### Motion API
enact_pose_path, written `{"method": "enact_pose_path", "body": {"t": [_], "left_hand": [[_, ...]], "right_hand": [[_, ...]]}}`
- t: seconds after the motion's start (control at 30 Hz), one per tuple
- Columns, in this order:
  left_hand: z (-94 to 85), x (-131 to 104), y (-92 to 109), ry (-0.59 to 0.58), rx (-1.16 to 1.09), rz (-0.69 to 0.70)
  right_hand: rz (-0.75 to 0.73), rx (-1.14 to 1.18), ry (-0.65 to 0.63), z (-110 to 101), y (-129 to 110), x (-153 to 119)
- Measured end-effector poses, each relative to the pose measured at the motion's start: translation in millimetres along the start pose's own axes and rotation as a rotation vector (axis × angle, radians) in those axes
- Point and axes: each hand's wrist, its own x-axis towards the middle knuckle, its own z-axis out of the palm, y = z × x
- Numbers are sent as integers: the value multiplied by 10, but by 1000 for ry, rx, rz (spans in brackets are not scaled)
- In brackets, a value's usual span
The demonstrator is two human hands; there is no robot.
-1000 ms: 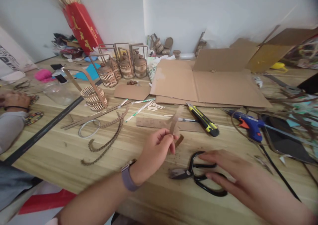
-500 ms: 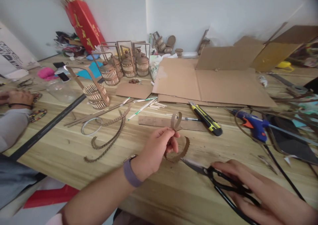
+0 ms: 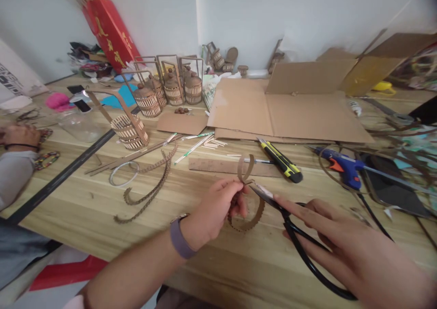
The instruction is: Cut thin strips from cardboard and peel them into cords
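Note:
Between the thumb and fingers of my left hand (image 3: 225, 200) is a curled brown strip (image 3: 256, 215) with a notched edge. One loop of it rises above the fingertips and another hangs below them. My right hand (image 3: 327, 236) is wrapped round black-handled scissors (image 3: 268, 197). Their blades point left and meet the strip, or lie right beside it, near my left fingertips; whether they grip it I cannot tell. Several more notched brown strips (image 3: 150, 194) and a pale ring (image 3: 124, 174) lie to the left on the wooden table (image 3: 205, 272).
A yellow-black box cutter (image 3: 280, 160) lies behind my hands, a blue glue gun (image 3: 344, 165) and a dark phone (image 3: 392, 186) at right. Small woven baskets (image 3: 146, 100) and flattened cardboard (image 3: 239, 106) stand farther back. Another person's hand (image 3: 20, 136) is at far left.
My right hand has brought the scissors up and left, so the blades are now at the strip by my left fingertips. My left hand stays nearly in place, holding the strip.

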Motion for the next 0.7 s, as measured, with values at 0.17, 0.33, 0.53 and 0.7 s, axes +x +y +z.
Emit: {"method": "enact_pose_path", "body": {"t": [0.17, 0.33, 0.53, 0.7], "left_hand": [[-2, -14, -9, -21, 13, 11], [1, -19, -8, -24, 8, 4], [5, -13, -31, -23, 23, 24], [-4, -10, -53, -17, 90, 32]], "right_hand": [[-45, -127, 109, 18, -32, -10], [-43, -197, 41, 35, 9, -64], [-69, -238, 37, 26, 14, -55], [-45, -261, 58, 13, -67, -12]]}}
